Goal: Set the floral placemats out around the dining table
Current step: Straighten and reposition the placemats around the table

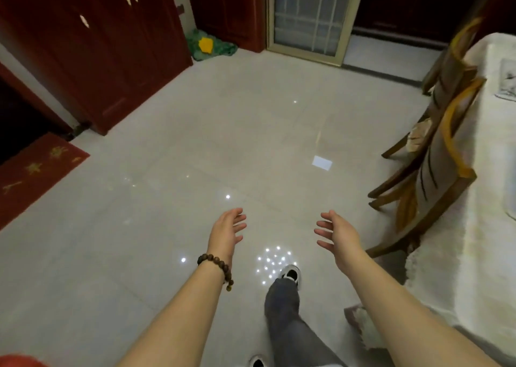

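Red cabinet [111, 45], red doormat [36, 171] — wooden chairs [435, 171].

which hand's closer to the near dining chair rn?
Right. The right hand hangs open just left of the near chair; the left hand is farther left, beyond it.

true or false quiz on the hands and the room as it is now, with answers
1. The left hand and right hand both hold nothing. True.
2. The brown beaded bracelet is on the right wrist. False: it is on the left wrist.
3. Two wooden chairs with striped backs stand at the white-clothed dining table. True.
4. The red patterned floor mat lies under the table. False: it lies at the far left, apart from it.
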Demonstrator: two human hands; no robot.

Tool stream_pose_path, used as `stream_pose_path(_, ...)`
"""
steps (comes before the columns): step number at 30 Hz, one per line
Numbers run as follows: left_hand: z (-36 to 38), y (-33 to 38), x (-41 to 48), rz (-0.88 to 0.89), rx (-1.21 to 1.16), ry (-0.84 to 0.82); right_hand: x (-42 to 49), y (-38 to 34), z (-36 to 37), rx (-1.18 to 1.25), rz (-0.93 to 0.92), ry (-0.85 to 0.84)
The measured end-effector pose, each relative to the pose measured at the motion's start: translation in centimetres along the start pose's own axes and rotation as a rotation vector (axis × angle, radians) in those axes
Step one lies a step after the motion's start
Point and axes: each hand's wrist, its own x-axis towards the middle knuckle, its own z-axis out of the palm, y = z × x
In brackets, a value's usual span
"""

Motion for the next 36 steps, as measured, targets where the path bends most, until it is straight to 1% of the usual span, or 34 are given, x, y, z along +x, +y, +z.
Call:
stream_pose_path(5,6.7,4.0,7.5,-0.032,0.067,-0.096,6.8,-4.1,-1.5,0.101,-0.004,0.084)
stream_pose_path(9,13.6,8.5,13.0,-0.036,0.153,-0.165,12.0,-9.3,-2.8,0.190,0.023,0.117)
stream_pose_path(14,23.6,14.4,18.4,0.029,0.212,-0.282,17.1,-17.1,-5.1,0.254,-0.035,0.179)
stream_pose_path(18,30.8,17.7,20.4,0.079,0.241,-0.393,19.7,-22.3,-7.4,0.301,-0.072,0.250)
stream_pose_path(21,36.0,19.9,21.5,0.119,0.251,-0.489,21.2,-26.2,-9.4,0.336,-0.135,0.294)
stream_pose_path(27,48.1,24.4,22.3,0.179,0.273,-0.704,23.5,-33.8,-16.1,0.448,-0.319,0.488)
stream_pose_path(29,52.7,25.4,22.1,0.191,0.289,-0.799,24.1,-35.5,-19.2,0.485,-0.367,0.586)
stream_pose_path(32,58.8,26.3,21.2,0.185,0.299,-0.967,24.6,-36.6,-23.4,0.567,-0.395,0.730)
stream_pose_path(36,66.7,26.7,19.8,0.149,0.396,-1.210,25.2,-36.3,-27.6,0.698,-0.375,0.912)
